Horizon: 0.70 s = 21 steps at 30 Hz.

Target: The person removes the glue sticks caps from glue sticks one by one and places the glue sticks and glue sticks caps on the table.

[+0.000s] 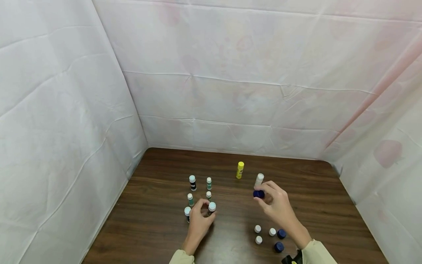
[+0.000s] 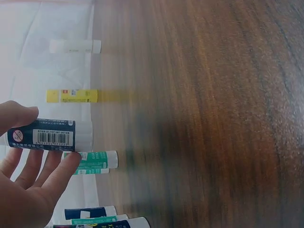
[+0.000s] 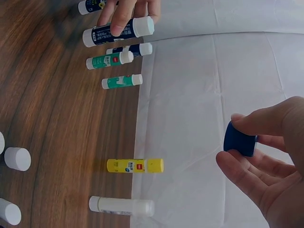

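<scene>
My left hand (image 1: 198, 221) grips a dark blue glue stick with a white cap (image 2: 47, 135), thumb on one side and fingers on the other. The glue stick is upright, its white top facing up in the head view. Between thumb and fingertips, my right hand (image 1: 279, 206) pinches a dark blue cap (image 3: 240, 139) above the table. Beyond that hand, a white glue stick (image 1: 259, 178) stands upright. A yellow glue stick (image 1: 240, 170) is to its left. Around the left hand stand green glue sticks (image 1: 209, 183) and dark blue ones (image 1: 192, 183), all white-capped.
Several small white caps (image 1: 258, 229) and two dark blue caps (image 1: 279, 247) rest on the brown wooden table (image 1: 158, 220), in front of the right forearm. A black object (image 1: 291, 259) shows at the right wrist. Pale fabric (image 1: 230, 99) hangs around the table's back and sides.
</scene>
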Available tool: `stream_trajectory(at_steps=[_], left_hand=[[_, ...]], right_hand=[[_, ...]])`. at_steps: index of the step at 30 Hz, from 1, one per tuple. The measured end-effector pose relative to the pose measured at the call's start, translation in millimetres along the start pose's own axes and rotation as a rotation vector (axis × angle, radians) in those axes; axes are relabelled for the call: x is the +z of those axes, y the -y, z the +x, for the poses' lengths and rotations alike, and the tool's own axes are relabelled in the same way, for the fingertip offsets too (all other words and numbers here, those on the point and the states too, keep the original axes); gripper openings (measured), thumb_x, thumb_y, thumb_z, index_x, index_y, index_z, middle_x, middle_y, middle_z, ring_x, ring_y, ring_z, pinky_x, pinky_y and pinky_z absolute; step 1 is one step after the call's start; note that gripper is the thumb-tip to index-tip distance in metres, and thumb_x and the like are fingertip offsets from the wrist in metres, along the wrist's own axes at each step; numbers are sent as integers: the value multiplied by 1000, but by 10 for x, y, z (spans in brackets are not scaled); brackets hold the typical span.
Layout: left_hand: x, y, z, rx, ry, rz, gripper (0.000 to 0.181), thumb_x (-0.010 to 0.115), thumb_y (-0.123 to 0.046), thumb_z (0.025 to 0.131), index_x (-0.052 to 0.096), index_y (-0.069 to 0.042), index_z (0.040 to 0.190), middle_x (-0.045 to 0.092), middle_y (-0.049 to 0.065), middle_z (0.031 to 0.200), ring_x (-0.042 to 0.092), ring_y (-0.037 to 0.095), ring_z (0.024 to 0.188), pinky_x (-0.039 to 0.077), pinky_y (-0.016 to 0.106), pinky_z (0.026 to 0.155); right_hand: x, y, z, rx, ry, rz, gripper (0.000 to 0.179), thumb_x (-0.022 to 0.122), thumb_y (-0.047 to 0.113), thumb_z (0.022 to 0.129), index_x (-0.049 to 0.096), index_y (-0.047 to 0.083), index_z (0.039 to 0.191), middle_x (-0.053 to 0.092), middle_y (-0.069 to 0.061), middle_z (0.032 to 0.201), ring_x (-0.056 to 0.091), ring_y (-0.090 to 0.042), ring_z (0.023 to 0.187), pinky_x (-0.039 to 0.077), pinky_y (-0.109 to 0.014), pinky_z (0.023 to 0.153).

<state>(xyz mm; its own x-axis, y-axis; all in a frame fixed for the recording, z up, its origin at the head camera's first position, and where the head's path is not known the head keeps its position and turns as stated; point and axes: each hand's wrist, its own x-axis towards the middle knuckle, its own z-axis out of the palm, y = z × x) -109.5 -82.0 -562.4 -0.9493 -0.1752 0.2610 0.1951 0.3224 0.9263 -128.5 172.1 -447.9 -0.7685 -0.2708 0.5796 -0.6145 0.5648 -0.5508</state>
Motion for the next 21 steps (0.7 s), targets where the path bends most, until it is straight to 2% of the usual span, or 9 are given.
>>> stream_trajectory(at_steps=[7,14,21], left_hand=[[-4,41,-30,-44,21,6,32,79,3,69,59,-12,89,64,2,90,64,20,86,56,35,71],[-6,103,-71,-64,33,43,33,79,4,68,60,-12,90,65,1,91,63,21,87,56,35,70],[-7,112,-83,-71,32,36,32,78,3,69,60,-13,90,64,1,91,62,21,88,56,34,71]], right_hand=[[-12,-46,-53,12,2,-16,37,80,-6,67,70,10,98,59,-2,92,55,-7,67,48,-17,52],[-15,-83,-132,76,3,-24,32,81,-9,65,69,8,90,59,-1,90,54,-4,61,48,-18,50],[-8,-155,-189,81,-13,-44,34,82,-9,64,70,9,90,59,-1,89,54,-5,64,48,-18,51]])
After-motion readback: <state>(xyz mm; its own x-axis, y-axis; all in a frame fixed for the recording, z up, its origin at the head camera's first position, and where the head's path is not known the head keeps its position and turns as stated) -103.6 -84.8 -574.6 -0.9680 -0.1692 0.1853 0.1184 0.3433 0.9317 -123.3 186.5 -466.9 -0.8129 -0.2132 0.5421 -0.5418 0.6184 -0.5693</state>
